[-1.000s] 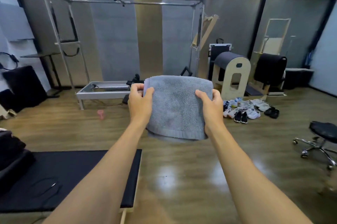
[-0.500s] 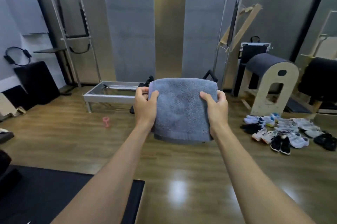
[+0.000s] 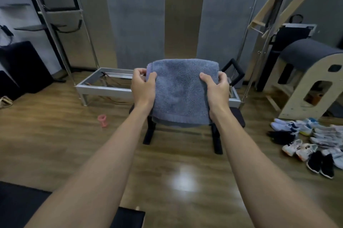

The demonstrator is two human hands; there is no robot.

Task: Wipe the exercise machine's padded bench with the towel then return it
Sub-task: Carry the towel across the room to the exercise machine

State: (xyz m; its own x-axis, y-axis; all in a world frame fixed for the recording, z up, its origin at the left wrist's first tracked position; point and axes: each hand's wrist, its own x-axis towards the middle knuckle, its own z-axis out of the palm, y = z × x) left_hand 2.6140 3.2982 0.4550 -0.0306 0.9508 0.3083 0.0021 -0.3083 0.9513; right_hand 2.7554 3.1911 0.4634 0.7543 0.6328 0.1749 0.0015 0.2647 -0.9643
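- Studio with wooden floor [image 3: 61, 140]; metal-framed exercise machine [image 3: 104, 86] against the far wall; shoes [image 3: 306, 142] strewn at right.
- Grey towel [image 3: 181, 92], folded, held up in the air between viewer and machine; the padded bench is largely hidden behind it.
- Left hand [image 3: 143, 88] and right hand [image 3: 217, 88] each pinch one side edge, thumbs in front.
- Advice: lay the folded face flat on the padding; press evenly; wipe in overlapping passes.
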